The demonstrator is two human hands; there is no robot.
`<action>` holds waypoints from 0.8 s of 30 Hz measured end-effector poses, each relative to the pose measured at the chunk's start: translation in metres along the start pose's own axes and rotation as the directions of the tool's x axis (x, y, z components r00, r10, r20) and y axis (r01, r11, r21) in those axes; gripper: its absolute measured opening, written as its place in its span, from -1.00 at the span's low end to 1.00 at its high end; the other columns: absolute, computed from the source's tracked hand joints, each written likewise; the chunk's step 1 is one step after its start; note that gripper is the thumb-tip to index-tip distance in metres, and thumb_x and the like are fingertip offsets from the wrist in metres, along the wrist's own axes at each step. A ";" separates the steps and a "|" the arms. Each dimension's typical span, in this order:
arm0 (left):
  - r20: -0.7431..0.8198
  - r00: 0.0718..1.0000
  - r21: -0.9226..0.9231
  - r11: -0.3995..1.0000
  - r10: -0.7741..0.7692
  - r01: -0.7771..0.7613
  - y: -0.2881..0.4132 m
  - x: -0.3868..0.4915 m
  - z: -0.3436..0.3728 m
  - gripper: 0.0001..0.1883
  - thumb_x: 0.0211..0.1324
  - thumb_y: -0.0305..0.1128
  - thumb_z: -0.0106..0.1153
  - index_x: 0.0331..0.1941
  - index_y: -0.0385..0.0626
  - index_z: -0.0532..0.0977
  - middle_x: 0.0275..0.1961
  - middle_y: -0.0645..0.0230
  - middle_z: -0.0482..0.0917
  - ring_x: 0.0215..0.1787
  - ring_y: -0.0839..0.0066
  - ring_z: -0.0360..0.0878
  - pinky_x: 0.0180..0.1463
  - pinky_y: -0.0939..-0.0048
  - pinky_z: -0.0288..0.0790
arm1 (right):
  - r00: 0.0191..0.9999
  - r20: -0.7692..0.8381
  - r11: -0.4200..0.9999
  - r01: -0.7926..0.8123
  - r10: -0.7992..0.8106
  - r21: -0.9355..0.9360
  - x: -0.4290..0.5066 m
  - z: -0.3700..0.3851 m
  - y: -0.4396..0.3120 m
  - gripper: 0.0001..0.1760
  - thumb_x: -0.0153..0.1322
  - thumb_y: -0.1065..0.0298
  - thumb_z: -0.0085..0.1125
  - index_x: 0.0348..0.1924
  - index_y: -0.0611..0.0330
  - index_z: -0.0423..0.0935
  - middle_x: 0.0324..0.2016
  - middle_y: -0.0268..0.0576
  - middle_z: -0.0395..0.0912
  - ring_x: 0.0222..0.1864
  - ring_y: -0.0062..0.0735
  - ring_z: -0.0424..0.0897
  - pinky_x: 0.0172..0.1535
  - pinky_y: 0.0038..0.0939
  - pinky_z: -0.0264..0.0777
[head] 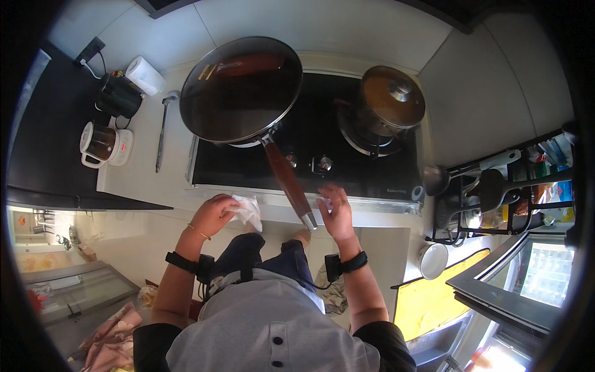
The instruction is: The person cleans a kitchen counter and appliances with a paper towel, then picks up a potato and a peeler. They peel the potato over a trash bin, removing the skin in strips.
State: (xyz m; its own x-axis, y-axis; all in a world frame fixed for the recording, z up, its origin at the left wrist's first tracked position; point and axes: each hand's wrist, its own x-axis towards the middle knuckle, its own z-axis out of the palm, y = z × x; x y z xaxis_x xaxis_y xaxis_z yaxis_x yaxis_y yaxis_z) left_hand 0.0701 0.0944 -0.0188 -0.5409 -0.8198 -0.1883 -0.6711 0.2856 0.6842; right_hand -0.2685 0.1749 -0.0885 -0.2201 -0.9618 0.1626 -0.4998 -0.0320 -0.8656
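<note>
My left hand (214, 215) grips a crumpled white paper towel or tissue (247, 213) in front of the hob's front edge. My right hand (337, 215) is held just right of the frying pan's brown handle (288, 179), apart from it, with its fingers spread and slightly curled. A small pale patch shows between the thumb and fingers, too unclear to name. The large pan sits on the left burner under a dark glass lid (241, 100). On the right burner of the black gas hob (320, 121) stands a pot with a glass lid (390, 100).
A ladle (163, 130) lies left of the hob. Beyond it are a paper towel roll (145, 76), a black appliance (120, 95) and a glass kettle (102, 142). To the right stand a utensil rack (492, 195), a white bowl (433, 261), a yellow mat (437, 297) and an open window (520, 274).
</note>
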 end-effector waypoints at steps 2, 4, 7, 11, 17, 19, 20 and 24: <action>-0.001 1.000 0.003 1.000 0.000 0.000 -0.004 -0.002 -0.003 -0.72 0.10 -0.52 0.23 -0.07 -0.07 0.61 -0.05 0.18 0.63 -0.03 0.14 0.63 -0.02 0.29 0.56 | 1.000 0.023 1.000 -0.014 0.014 0.025 -0.002 0.005 -0.009 -0.71 0.35 0.51 0.30 -0.05 0.18 0.60 -0.01 -0.04 0.56 -0.09 -0.07 0.63 -0.05 -0.24 0.56; -0.006 1.000 0.010 1.000 0.025 -0.025 -0.008 -0.001 -0.006 -0.72 0.11 -0.52 0.23 -0.06 -0.05 0.62 -0.04 0.19 0.63 -0.02 0.15 0.62 -0.02 0.30 0.56 | 1.000 0.017 0.999 0.024 -0.025 0.049 -0.006 0.012 -0.010 -0.72 0.35 0.51 0.29 -0.06 0.19 0.60 -0.04 -0.05 0.58 -0.11 -0.08 0.64 -0.05 -0.25 0.56; 0.010 0.999 0.019 0.999 0.047 -0.047 -0.020 0.002 -0.011 -0.72 0.11 -0.50 0.24 -0.06 -0.04 0.62 -0.03 0.19 0.64 -0.01 0.16 0.62 -0.01 0.29 0.55 | 0.992 0.046 0.992 0.122 -0.121 -0.018 -0.010 0.020 -0.013 -0.71 0.35 0.49 0.30 -0.06 0.17 0.60 -0.12 -0.02 0.61 -0.14 -0.09 0.64 -0.12 -0.27 0.56; 0.033 0.994 0.009 0.995 0.100 -0.100 -0.038 0.005 -0.027 -0.73 0.11 -0.50 0.24 -0.07 -0.04 0.63 -0.04 0.18 0.64 -0.03 0.16 0.63 0.00 0.28 0.55 | 0.992 0.102 0.995 -0.068 0.076 -0.074 -0.021 0.038 -0.044 -0.72 0.34 0.44 0.32 -0.07 0.16 0.61 -0.17 -0.04 0.62 -0.17 -0.14 0.64 -0.12 -0.27 0.54; 0.040 0.987 -0.029 0.987 0.157 -0.156 -0.091 -0.003 -0.070 -0.73 0.09 -0.54 0.25 -0.09 -0.07 0.64 -0.05 0.20 0.64 -0.04 0.17 0.63 0.00 0.30 0.56 | 0.971 0.238 0.993 0.011 0.017 -0.116 -0.016 0.095 -0.093 -0.70 0.36 0.43 0.31 -0.04 0.19 0.60 -0.11 -0.08 0.61 -0.16 -0.17 0.65 -0.09 -0.29 0.55; 0.053 0.987 -0.061 0.987 0.149 -0.146 -0.120 -0.012 -0.092 -0.71 0.08 -0.59 0.26 -0.08 -0.10 0.63 -0.03 0.21 0.65 -0.01 0.19 0.63 0.02 0.31 0.58 | 0.959 0.278 0.994 -0.030 0.058 -0.104 -0.011 0.122 -0.120 -0.70 0.37 0.42 0.31 -0.03 0.18 0.60 -0.10 -0.09 0.62 -0.15 -0.16 0.65 -0.08 -0.29 0.55; -0.012 0.979 -0.078 0.976 0.205 -0.206 -0.139 -0.016 -0.099 -0.71 0.06 -0.62 0.25 -0.10 -0.12 0.63 -0.07 0.20 0.64 -0.06 0.20 0.64 -0.02 0.30 0.58 | 0.953 0.298 0.993 -0.015 0.049 -0.117 -0.008 0.136 -0.130 -0.70 0.38 0.41 0.30 -0.01 0.17 0.60 -0.08 -0.09 0.62 -0.14 -0.15 0.65 -0.08 -0.29 0.55; -0.138 0.977 -0.157 0.971 0.161 -0.182 -0.199 -0.042 -0.148 -0.69 0.02 -0.68 0.22 -0.11 -0.15 0.63 -0.10 0.17 0.64 -0.09 0.19 0.65 -0.04 0.32 0.57 | 0.932 0.359 0.993 0.003 0.039 -0.116 0.003 0.194 -0.176 -0.74 0.39 0.36 0.27 -0.06 0.16 0.59 -0.09 -0.06 0.61 -0.12 -0.03 0.62 -0.05 -0.22 0.54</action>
State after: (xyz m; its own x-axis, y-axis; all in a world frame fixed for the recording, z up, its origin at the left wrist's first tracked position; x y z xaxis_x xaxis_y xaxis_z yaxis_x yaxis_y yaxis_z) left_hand 0.3013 -0.0016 -0.0423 -0.5666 -0.8237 0.0228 -0.4738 0.3483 0.8088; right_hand -0.0181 0.1252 -0.0274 0.0760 -0.9957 -0.0524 -0.5943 -0.0030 -0.8043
